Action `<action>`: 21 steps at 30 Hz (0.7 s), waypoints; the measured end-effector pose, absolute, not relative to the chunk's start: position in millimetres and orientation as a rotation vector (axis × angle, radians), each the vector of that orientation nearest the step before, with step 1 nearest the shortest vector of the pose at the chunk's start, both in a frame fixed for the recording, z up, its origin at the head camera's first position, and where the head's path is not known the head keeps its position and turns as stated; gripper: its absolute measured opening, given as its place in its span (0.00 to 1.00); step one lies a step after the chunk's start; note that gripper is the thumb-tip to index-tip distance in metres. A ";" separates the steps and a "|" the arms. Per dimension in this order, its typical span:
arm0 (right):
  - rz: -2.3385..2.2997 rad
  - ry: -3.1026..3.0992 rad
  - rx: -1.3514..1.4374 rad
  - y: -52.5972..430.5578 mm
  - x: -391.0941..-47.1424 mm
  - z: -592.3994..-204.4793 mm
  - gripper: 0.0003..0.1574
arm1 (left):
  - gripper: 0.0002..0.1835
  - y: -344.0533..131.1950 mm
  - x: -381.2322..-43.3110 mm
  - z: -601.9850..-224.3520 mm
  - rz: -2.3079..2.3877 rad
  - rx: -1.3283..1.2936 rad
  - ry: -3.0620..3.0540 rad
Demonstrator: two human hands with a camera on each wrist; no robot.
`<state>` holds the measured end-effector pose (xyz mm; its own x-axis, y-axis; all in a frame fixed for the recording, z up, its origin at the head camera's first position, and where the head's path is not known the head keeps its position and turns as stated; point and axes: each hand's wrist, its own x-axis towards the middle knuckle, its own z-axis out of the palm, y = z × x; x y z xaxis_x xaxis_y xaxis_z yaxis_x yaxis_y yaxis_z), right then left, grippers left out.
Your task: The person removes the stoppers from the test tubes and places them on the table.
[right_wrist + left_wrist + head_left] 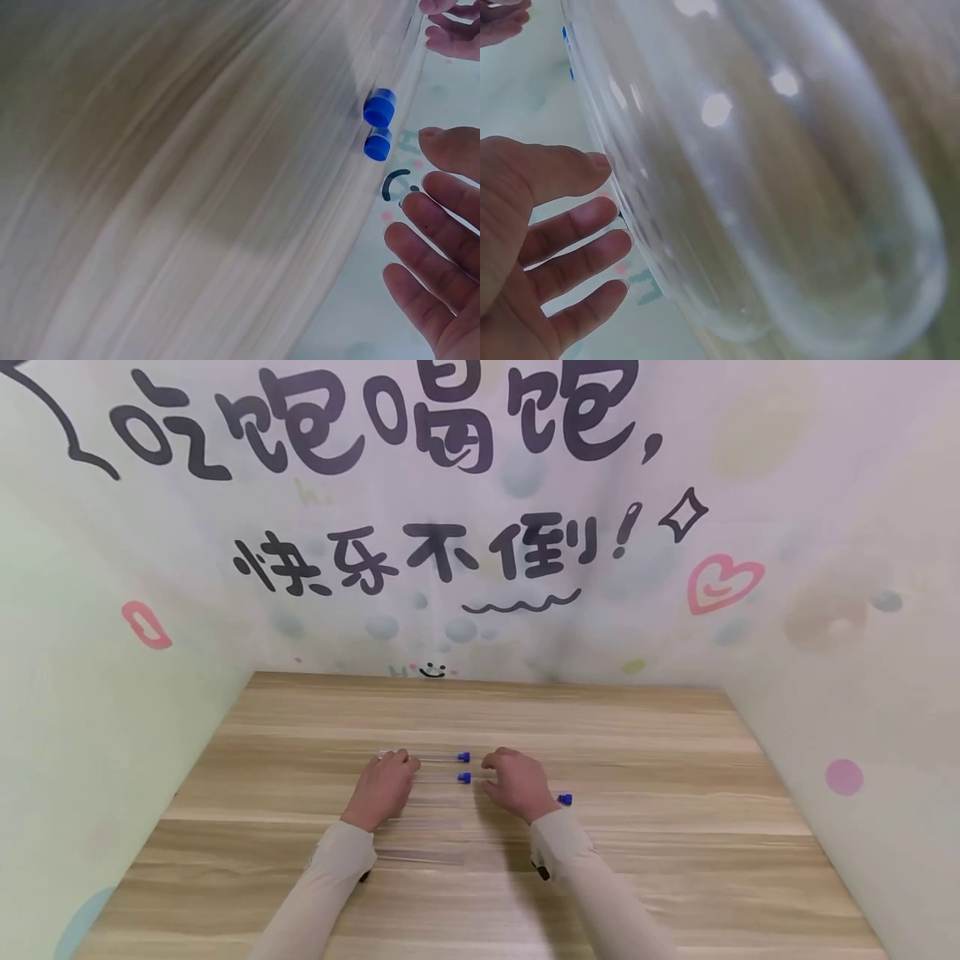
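Note:
Two clear tubes with blue caps, the far one (442,757) and a nearer one (435,778), lie side by side on the wooden table. My left hand (382,785) is over their left ends, thumb and fingers apart; whether the fingertips touch a tube cannot be told. My right hand (517,783) hovers just right of the blue caps (379,109), fingers loosely bent, holding nothing. Nearer to me lie two clear tubes (423,857) without visible caps. Their rounded ends (840,330) loom large in the left wrist view. A loose blue cap (565,799) is beside my right wrist.
The wood-grain table (675,877) meets a white back wall (360,635) with black lettering and coloured drawings. Pale walls stand along both sides. Dark bits of the wrist gear (541,870) show under the sleeves.

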<state>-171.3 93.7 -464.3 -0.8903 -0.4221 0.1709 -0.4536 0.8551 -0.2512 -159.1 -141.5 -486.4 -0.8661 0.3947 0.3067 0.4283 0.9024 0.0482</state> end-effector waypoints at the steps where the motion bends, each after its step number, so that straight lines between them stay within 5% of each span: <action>1: 0.441 -2.922 0.703 90.9 -171.8 -464.5 0.14 | 0.03 -142.5 -159.0 -486.1 -0.167 -0.611 -2.780; 21: 0.385 -2.954 0.744 66.9 -176.8 -478.6 0.13 | 0.06 -150.6 -157.2 -487.1 -0.126 -0.614 -2.775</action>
